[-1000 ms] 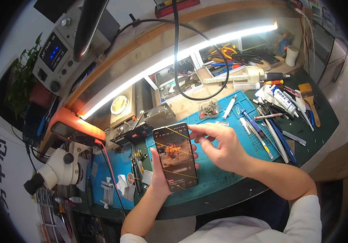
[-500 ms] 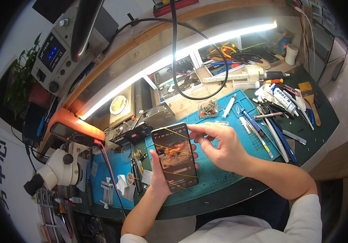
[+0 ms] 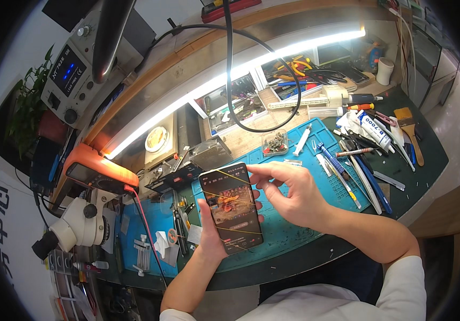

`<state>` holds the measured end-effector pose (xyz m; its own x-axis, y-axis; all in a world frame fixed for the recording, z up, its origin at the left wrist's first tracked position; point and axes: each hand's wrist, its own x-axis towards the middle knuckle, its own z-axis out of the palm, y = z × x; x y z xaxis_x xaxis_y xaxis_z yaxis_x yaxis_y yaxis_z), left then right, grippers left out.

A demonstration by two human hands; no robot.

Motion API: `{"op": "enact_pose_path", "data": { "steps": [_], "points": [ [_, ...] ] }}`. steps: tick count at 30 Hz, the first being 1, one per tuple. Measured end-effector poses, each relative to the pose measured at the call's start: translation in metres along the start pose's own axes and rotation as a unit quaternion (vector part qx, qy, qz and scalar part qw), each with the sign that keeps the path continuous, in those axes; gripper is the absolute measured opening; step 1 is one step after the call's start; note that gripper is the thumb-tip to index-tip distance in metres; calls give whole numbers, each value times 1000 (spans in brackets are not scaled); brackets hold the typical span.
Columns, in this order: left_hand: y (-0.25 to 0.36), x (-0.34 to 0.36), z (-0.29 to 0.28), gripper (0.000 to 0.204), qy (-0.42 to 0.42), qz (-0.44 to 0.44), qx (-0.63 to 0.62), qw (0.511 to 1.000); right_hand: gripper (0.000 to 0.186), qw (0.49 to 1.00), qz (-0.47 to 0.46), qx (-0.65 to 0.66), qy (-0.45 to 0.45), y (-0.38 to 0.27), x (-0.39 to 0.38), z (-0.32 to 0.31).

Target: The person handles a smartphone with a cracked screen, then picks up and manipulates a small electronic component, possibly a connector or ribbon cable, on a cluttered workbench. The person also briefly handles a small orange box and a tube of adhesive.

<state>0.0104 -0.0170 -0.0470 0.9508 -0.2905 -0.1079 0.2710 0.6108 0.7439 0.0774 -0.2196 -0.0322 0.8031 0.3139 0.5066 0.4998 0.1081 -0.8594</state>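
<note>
A dark smartphone with its screen lit leans upright in my left hand. My left thumb lies along its left edge and the fingertips wrap round from behind to its right edge. Thin yellow bands run slantwise across the screen. My right hand is at the phone's upper right corner, its index finger stretched out to touch it. The right thumb is bent and apart from the phone, and the other fingers are partly curled. Under both hands lies a blue work mat.
To the right lie tweezers, pens, a white glue tube and a brush. A small box of screws and a syringe are beyond the phone. An orange multimeter and a white microscope stand left. A black cable loops overhead.
The picture on the phone's screen has shifted. Both hands and the phone are almost where they were.
</note>
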Motion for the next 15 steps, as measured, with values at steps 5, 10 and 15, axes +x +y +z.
{"op": "enact_pose_path", "data": {
  "steps": [5, 10, 15],
  "points": [
    [0, -1, -1, 103, 7, -7, 26, 1000, 38, 1000, 2, 1, -2, 0, 0, 0],
    [-1, -1, -4, 103, -5, -2, 19, 1000, 38, 1000, -3, 0, -3, -3, 0, -1],
    [1, -1, 1, 102, 12, -5, 32, 999, 38, 1000, -3, 2, -1, -2, 1, -1]
  ]
}}
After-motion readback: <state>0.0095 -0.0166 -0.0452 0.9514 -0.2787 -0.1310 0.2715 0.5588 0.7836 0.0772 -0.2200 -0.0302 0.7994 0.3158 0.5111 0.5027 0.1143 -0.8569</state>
